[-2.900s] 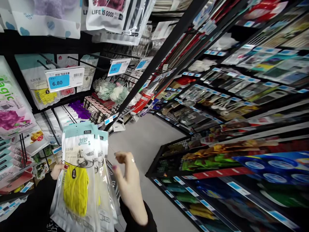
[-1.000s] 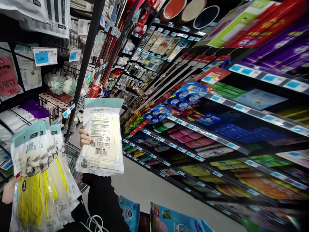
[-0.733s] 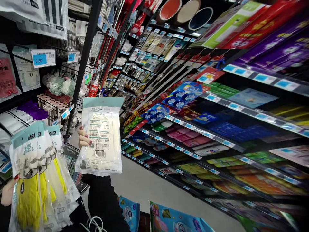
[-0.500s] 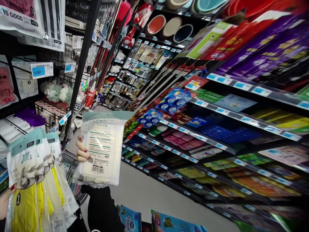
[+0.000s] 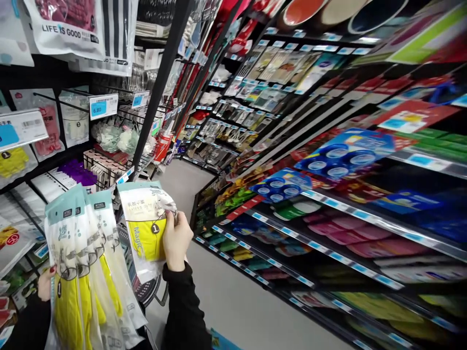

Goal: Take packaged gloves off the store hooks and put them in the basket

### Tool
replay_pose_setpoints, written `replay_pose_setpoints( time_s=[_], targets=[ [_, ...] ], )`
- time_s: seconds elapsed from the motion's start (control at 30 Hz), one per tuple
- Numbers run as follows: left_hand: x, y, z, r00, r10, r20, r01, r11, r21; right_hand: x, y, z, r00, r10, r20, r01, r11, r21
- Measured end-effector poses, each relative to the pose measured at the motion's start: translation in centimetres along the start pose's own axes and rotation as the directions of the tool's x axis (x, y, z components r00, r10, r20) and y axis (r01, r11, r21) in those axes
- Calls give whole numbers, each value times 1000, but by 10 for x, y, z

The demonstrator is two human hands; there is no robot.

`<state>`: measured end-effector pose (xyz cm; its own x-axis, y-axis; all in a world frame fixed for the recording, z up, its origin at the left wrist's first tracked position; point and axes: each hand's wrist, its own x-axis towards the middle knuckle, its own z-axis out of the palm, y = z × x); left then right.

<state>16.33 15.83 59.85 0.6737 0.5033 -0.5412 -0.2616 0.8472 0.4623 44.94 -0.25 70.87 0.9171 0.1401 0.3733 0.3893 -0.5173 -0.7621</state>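
Observation:
My left hand (image 5: 46,283) grips a fanned bunch of packs of latex gloves (image 5: 73,301) by its left edge. Yellow gloves show through the clear lower parts of the packs, under pale teal tops. My right hand (image 5: 177,240) pinches a single pack of latex gloves (image 5: 144,243) at its right side. That pack's front faces me, with yellow inside and a round "1" mark. It is held just right of the bunch, slightly tilted. The right thumb and a fingertip show on the pack; the other fingers are partly hidden.
On the left, a hanging rack holds a pink glove pack (image 5: 47,121), a price tag (image 5: 103,107) and mesh bath puffs (image 5: 113,138). A black post (image 5: 160,87) stands behind the packs. Blurred shelves (image 5: 346,214) line the right side of the grey aisle floor (image 5: 233,301).
My right hand has turned its pack from the printed back to the yellow front and brought it nearer the bunch. The bunch appears further right, and the view has shifted left.

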Motion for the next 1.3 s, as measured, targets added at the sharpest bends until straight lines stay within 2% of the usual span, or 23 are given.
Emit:
replay_pose_setpoints(
  time_s=[0.07,0.1,0.23,0.33,0.43,0.53,0.63,0.67,0.7,0.8,0.83,0.9,0.93,0.97,1.03,1.13,1.3],
  targets=[
    [4,2,-5,999,28,-26,-27,1000,9,-11,-8,3,1000,-23,-9,23,999,-46],
    [7,2,-6,999,38,-34,-38,999,10,-18,-13,6,999,-34,34,35,999,-22],
    [18,3,-13,996,66,-53,-66,998,15,-47,-27,17,946,-80,315,11,977,212],
    [19,0,-15,995,82,-50,-81,996,20,-63,-35,21,893,-84,442,-75,941,330],
    [18,-5,-13,994,101,-29,-100,995,17,-74,-38,26,815,-128,566,-145,899,413],
    [19,-11,-8,995,104,-3,-104,995,10,-79,-35,30,711,-177,680,-183,888,422],
    [19,-19,-2,994,111,12,-111,994,-5,-70,-32,22,608,-202,768,-157,918,365],
    [18,-21,0,993,114,16,-114,993,-9,-63,-32,15,589,-206,782,-124,933,339],
    [17,-23,3,993,119,19,-118,993,-12,-56,-34,7,605,-208,768,-70,948,312],
    [11,-28,11,992,122,31,-121,993,-11,-43,-51,-21,737,-266,621,141,959,244],
    [10,-29,14,992,123,34,-123,992,-10,-45,-60,-29,733,-307,607,211,951,226],
    [8,-29,20,991,124,42,-124,992,-2,-56,-79,-39,626,-384,679,371,912,173],
    [7,-28,23,991,124,46,-125,992,2,-65,-87,-40,599,-405,691,472,875,103],
    [6,-28,26,991,126,49,-127,992,7,-74,-93,-38,593,-425,684,562,827,26],
    [5,-26,31,989,140,52,-141,990,15,-89,-100,-30,624,-465,628,667,736,-117],
    [3,-24,34,983,176,55,-177,984,16,-99,-98,-16,627,-475,618,686,713,-147],
    [3,-24,33,981,173,86,-174,985,4,-90,-84,-11,616,-421,666,554,832,13]
  ],
)
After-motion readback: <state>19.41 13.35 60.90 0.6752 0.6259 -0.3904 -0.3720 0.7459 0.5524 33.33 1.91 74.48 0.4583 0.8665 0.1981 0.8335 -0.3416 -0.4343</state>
